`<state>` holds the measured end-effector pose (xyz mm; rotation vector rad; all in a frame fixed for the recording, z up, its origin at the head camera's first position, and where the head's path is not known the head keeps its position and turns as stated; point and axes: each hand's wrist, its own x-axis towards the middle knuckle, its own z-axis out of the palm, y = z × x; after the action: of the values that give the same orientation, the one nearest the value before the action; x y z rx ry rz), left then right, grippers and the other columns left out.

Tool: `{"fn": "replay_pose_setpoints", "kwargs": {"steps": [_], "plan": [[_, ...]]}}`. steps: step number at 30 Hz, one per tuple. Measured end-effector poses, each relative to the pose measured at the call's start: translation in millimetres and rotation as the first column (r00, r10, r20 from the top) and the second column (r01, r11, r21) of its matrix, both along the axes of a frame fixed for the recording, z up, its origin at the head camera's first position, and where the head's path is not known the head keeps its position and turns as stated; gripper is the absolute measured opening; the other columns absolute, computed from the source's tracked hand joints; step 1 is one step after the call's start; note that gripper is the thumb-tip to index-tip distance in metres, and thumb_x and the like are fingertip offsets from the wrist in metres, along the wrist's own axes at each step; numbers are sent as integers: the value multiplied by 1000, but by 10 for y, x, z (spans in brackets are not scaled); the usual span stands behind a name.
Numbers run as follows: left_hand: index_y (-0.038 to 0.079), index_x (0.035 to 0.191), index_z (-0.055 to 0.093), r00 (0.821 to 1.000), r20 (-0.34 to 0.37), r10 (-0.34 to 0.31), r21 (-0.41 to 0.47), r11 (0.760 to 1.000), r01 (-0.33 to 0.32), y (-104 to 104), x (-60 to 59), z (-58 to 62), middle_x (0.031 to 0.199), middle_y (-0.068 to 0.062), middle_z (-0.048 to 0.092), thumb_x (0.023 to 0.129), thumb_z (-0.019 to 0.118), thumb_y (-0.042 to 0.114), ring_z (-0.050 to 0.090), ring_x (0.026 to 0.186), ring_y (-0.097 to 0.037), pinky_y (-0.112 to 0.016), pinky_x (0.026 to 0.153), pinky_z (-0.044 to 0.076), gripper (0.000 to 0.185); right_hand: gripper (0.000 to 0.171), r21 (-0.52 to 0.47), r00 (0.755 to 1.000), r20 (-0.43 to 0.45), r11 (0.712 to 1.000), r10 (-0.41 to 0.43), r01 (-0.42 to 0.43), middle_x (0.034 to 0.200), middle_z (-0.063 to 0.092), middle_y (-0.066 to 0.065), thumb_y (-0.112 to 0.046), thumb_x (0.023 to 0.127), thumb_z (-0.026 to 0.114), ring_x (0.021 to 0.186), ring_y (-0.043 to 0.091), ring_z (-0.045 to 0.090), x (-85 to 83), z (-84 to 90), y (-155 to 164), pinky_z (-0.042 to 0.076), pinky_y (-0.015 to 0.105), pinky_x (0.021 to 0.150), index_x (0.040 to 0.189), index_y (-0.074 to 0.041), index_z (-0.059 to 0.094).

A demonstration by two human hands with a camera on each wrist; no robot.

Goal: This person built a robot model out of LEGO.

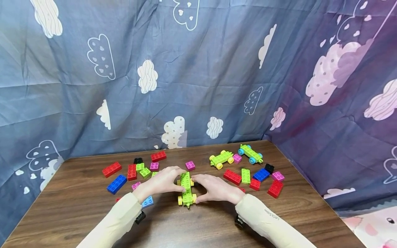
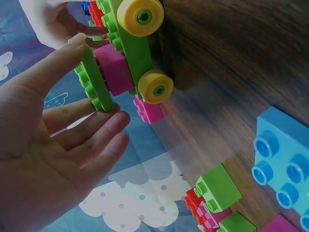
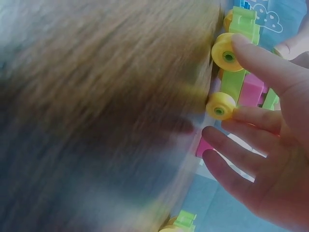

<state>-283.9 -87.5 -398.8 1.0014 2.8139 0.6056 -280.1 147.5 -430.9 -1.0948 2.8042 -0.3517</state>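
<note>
Right hand [image 3: 282,154] at 3 to 4 o'clock: thumb [image 3: 253,55] against upper yellow wheel [image 3: 226,54], 2 o'clock; index finger [image 3: 256,117] at lower yellow wheel [image 3: 219,106], 3 o'clock. Both on green car base [image 3: 233,84]. Pink brick [image 3: 251,91] on base, green brick [image 3: 272,100] beyond. Left hand [image 3: 292,46] partly visible, 2 o'clock. Blurred wooden surface [image 3: 96,116], 9 o'clock.

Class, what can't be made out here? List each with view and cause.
Head: magenta block, covered by the upper green plate.
Head: left end of the light blue brick, behind the left sleeve.
Left wrist: that brick's remainder, cut off by the right edge.
Right wrist: details of the tabletop, blurred.
</note>
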Motion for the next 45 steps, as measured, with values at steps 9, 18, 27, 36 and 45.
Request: {"fn": "replay_pose_setpoints", "kwargs": {"steps": [9,18,27,36,45], "plan": [[4,130,63,1000,-2,30,-10,999,-30,20,-7,20,125,-14,67,81,81,36,64,108,-27,-48,88,56,61,76,-16,1000,-27,1000,5,-6,144,56,8,-49,81,77,134,24,53,-16,-4,-4,46,45,109,140,-6,54],[0,129,63,999,-48,24,-11,1000,-25,-16,6,-16,125,-16,68,81,81,34,65,114,-30,-47,96,54,62,78,-12,1000,-27,1000,12,-13,144,57,7,-50,81,77,134,24,54,0,0,-3,47,45,109,141,-7,53],[1,129,63,998,-66,14,-23,1000,-16,-2,18,3,124,-15,68,81,81,34,65,110,-27,-45,92,56,61,78,-20,1000,-15,1000,14,-14,144,56,7,-50,81,78,135,24,53,-6,14,-5,45,45,110,141,-7,53],[4,129,64,999,-35,41,-23,999,-42,54,27,-3,126,-13,67,80,82,37,64,113,-28,-49,89,56,62,76,-19,1000,-1,1000,15,-15,145,56,7,-49,81,78,135,25,52,-9,-4,-13,45,46,110,141,-8,53],[2,129,63,998,-45,44,-41,998,-46,39,7,14,125,-16,68,80,82,34,65,111,-31,-50,86,57,62,79,-20,1000,5,1000,14,-14,144,56,8,-49,81,78,134,25,53,-5,18,-11,45,46,110,141,-6,52]]}}
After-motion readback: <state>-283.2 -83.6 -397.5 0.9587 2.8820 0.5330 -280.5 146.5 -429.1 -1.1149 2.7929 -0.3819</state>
